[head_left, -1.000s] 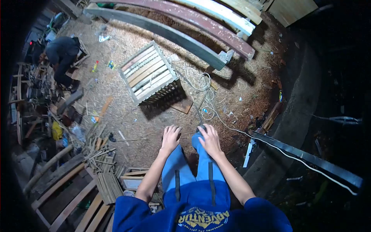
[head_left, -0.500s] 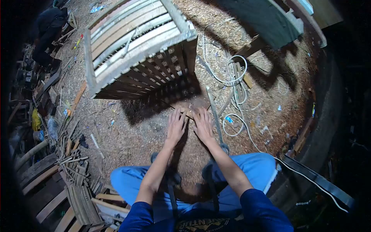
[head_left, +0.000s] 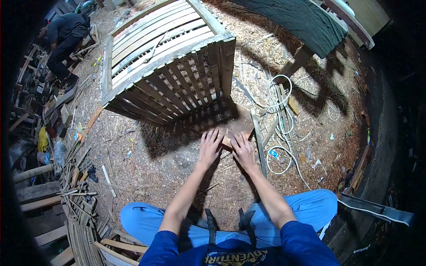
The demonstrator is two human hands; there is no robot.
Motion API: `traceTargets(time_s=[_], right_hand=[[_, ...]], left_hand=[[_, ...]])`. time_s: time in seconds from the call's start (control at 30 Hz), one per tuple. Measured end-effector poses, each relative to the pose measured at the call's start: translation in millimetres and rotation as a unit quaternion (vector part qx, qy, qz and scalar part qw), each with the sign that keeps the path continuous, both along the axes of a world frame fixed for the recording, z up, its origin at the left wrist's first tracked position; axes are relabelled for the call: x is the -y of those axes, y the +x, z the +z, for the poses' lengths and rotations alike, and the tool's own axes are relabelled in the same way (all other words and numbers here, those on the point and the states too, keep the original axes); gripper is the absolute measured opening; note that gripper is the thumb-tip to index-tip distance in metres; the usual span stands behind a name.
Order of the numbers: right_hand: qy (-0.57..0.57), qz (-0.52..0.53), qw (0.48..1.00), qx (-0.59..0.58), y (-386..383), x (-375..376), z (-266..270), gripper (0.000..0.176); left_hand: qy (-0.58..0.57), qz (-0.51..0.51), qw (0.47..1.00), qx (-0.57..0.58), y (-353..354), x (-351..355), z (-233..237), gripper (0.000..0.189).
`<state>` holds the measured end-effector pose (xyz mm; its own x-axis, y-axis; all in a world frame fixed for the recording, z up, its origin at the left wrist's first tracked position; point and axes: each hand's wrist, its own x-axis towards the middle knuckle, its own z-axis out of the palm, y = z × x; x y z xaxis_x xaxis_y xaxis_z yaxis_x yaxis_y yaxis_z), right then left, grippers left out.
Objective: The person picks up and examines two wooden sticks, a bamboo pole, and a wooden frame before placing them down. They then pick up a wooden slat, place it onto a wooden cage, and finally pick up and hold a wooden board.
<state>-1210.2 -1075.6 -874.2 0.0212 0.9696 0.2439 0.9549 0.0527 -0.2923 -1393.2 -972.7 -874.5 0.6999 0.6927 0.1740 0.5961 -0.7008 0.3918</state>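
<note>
Crouching on the sawdust floor (head_left: 175, 166), I have my left hand (head_left: 210, 145) and right hand (head_left: 243, 150) down side by side. My fingers are spread open and grip nothing, and they flank a small block (head_left: 227, 141) on a brown board (head_left: 237, 125). Even pressure with flat palms seems best to me. The crate (head_left: 168, 66) stands just beyond, with a slat (head_left: 258, 142) and cable (head_left: 279, 113) crowding the right — open floor lies left and near.

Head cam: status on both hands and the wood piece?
Left hand and right hand open, fingers spread. Wood piece between them, on sawdust. Slatted crate just ahead; thin stick beside right hand.
</note>
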Motion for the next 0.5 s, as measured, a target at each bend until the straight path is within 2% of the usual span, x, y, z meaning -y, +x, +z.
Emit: traceTargets(time_s=[0.1, 0.13, 0.17, 0.23, 0.27, 0.33, 0.4, 0.43, 0.5], right_hand=[[0.031, 0.027, 0.999, 0.025, 15.4, 1.0, 7.8, 0.058], [0.044, 0.046, 0.998, 0.022, 21.0, -2.2, 9.6, 0.056], [0.1, 0.05, 0.992, 0.057, 25.0, -5.2, 10.1, 0.039], [0.093, 0.076, 0.99, 0.072, 41.4, -6.7, 14.1, 0.042], [0.095, 0.098, 0.987, 0.088, 48.8, -12.1, 14.1, 0.045], [0.144, 0.119, 0.978, 0.088, 61.0, -23.5, 26.5, 0.032], [0.158, 0.174, 0.969, 0.08, 72.5, -38.2, 76.3, 0.022], [0.152, 0.179, 0.969, 0.074, 74.9, -46.4, 103.9, 0.023], [0.154, 0.185, 0.968, 0.071, 84.6, -60.3, 137.6, 0.028]], left_hand=[[0.028, -0.023, 0.999, -0.005, 5.6, -17.8, 1.6, 0.078], [0.022, -0.034, 0.999, 0.034, 5.1, -17.7, 0.6, 0.077], [0.048, -0.031, 0.997, 0.053, 6.4, -16.5, -1.1, 0.077], [0.07, -0.03, 0.995, 0.067, 12.3, -16.0, 2.5, 0.077], [0.078, -0.042, 0.993, 0.082, 13.9, -21.5, 3.8, 0.071], [0.081, -0.054, 0.991, 0.087, 13.7, -29.9, 10.2, 0.065], [0.042, -0.025, 0.988, 0.146, 16.3, -31.6, 41.2, 0.053], [0.039, -0.008, 0.987, 0.158, 20.7, -33.6, 62.0, 0.047], [0.031, 0.006, 0.986, 0.166, 28.8, -39.6, 94.6, 0.051]])
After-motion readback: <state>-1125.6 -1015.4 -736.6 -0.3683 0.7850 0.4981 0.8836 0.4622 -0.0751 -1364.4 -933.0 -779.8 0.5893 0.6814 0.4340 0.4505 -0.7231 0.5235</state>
